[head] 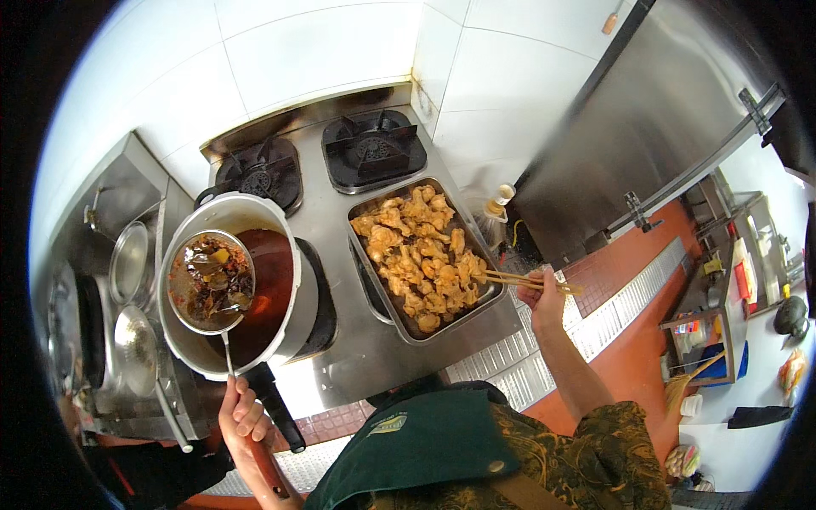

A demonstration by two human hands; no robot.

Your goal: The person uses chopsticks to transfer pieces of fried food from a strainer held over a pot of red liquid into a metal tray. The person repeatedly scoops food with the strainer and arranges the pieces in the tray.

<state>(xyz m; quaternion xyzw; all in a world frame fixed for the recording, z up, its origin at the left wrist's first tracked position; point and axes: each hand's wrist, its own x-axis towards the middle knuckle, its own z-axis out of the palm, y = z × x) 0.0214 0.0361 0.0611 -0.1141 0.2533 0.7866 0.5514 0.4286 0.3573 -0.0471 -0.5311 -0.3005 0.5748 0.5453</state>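
Note:
My left hand [247,411] grips the wooden handle of a mesh skimmer [228,347]. Its round basket, loaded with dark spices and bay-like leaves [217,274], is over the mouth of a large metal pot [305,312]. Reddish-brown liquid [268,274] shows in the pot beside the basket. In my right hand [542,296] is a pair of wooden chopsticks [510,278]. Their tips touch browned chicken pieces [421,255] at the right side of a rectangular metal tray [394,319]. The pieces look like drumettes, heaped across most of the tray.
The steel stove [357,370] has two bare burners [373,150] along the back. A black pot handle [284,408] juts toward me. At left, a steel counter holds a ladle [137,350] and metal lid [129,262]. A bottle [500,201] stands right of the tray, near a steel cabinet [612,108].

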